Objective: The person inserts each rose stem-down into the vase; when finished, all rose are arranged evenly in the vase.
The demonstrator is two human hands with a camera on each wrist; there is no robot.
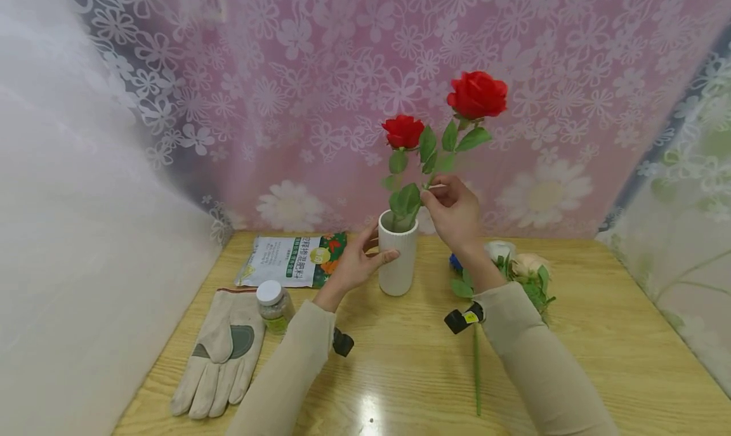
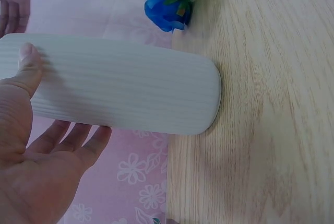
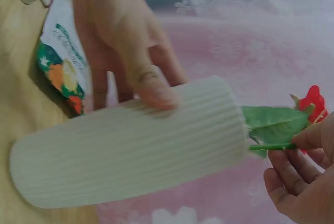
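A white ribbed vase (image 1: 398, 268) stands upright on the wooden table, and my left hand (image 1: 361, 261) holds it from the left side. In the left wrist view the thumb (image 2: 30, 70) lies across its front while the other fingers reach behind. A smaller red rose (image 1: 403, 132) rises out of the vase. The larger red rose (image 1: 478, 95) leans to the right, its stem pinched by my right hand (image 1: 457, 214) just above the rim. In the right wrist view that green stem (image 3: 271, 146) enters the vase mouth between thumb and fingers.
Blue (image 1: 455, 263), white (image 1: 500, 251) and peach (image 1: 528, 264) flowers lie at the right, partly behind my right forearm. At the left are a printed bag (image 1: 285, 261), a white-lidded jar (image 1: 276, 308) and work gloves (image 1: 219, 353). A floral curtain (image 1: 342, 93) hangs behind.
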